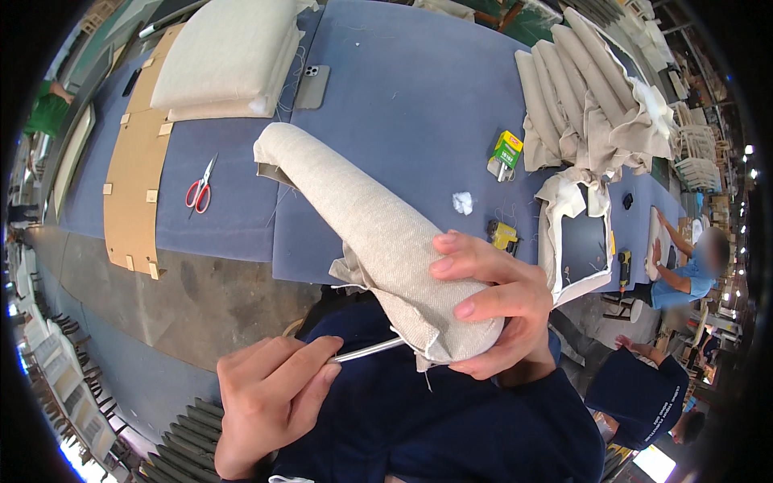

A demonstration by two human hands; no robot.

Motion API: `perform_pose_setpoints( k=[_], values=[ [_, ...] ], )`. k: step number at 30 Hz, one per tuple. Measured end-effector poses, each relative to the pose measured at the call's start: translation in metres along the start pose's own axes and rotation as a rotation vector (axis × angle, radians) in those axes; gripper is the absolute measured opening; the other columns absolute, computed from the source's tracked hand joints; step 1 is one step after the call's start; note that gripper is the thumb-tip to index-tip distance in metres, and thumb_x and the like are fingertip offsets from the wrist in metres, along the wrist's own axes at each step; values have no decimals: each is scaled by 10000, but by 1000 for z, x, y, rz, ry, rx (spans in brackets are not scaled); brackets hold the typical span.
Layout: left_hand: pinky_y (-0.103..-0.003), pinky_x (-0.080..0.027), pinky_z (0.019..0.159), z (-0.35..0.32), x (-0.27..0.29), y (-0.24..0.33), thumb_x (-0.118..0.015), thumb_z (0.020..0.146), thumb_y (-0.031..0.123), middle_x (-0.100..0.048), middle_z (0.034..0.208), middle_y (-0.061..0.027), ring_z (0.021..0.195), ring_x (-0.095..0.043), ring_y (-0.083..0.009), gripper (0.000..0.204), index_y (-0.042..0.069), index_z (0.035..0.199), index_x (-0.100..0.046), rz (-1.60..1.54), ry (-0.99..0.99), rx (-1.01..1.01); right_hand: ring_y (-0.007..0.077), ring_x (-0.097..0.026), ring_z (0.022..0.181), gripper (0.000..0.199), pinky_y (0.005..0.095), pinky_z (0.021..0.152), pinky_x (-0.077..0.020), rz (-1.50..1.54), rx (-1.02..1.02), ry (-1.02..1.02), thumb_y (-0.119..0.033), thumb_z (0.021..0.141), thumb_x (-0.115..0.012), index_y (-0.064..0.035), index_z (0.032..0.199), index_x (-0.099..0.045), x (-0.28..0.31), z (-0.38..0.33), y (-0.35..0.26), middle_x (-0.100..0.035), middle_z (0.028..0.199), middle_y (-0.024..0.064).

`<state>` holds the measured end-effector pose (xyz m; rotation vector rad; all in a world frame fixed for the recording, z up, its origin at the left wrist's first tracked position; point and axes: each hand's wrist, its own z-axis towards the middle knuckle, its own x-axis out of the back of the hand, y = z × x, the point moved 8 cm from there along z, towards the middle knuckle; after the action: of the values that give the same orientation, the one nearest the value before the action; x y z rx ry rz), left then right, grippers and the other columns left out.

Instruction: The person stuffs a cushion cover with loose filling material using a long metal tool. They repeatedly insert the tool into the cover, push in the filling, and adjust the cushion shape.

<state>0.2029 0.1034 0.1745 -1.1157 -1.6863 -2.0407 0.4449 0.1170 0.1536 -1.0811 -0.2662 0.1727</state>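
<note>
In front of my chest, a beige fabric-covered pad (370, 209) is held up at a slant, its narrow far end over the blue table. My right hand (503, 310) is closed around its near end, fingers on top and thumb side beneath. My left hand (278, 394) pinches a thin, shiny white strip (370, 351) that runs to the loose fabric edge at the pad's near underside. Whether the strip is a cord or a rod I cannot tell. Raw fabric flaps and loose threads hang along the pad's lower side.
The blue padded table (403, 88) carries red-handled scissors (200, 189), a phone (312, 87), stacked beige cushions (225, 60), a green-yellow box (506, 153), a yellow tool (503, 236), white fluff (462, 203) and several covered pads (580, 92). Co-workers (680, 274) stand at the right.
</note>
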Motion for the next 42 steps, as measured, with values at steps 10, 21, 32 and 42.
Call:
perform_pose_setpoints(
  k=[10, 21, 32, 42],
  values=[
    [-345, -462, 541, -22, -5, -20, -777, 880, 104, -674, 711, -76, 576, -630, -218, 155, 40, 1011, -829, -141, -21, 123, 540, -629, 1360, 614, 625, 1133, -506, 2, 125, 11, -110, 697, -977, -101, 1245, -699, -2, -6, 4, -676, 1416, 300],
    [-333, -452, 506, -17, 6, -4, -853, 845, 91, -653, 698, -36, 543, -596, -202, 189, 81, 1033, -835, -21, -12, 70, 512, -603, 1407, 788, 622, 1162, -472, 93, 39, 28, -80, 677, -1008, -131, 1358, -614, -13, -10, 5, -684, 1414, 303],
    [-331, -459, 533, -37, 11, -20, -764, 874, 124, -692, 714, -94, 579, -656, -208, 169, 19, 983, -839, -78, 0, 187, 492, -591, 1426, 860, 610, 1236, -378, 182, -49, 16, -65, 667, -1017, -87, 1387, -548, -24, -4, 8, -646, 1473, 312],
    [-323, -451, 532, -31, 21, -26, -766, 876, 168, -713, 720, -111, 577, -656, -207, 226, -15, 988, -837, -113, 4, 126, 479, -569, 1456, 858, 611, 1240, -365, 242, -70, -53, -70, 678, -1010, -82, 1396, -540, -37, -2, 9, -635, 1492, 321]
  ],
)
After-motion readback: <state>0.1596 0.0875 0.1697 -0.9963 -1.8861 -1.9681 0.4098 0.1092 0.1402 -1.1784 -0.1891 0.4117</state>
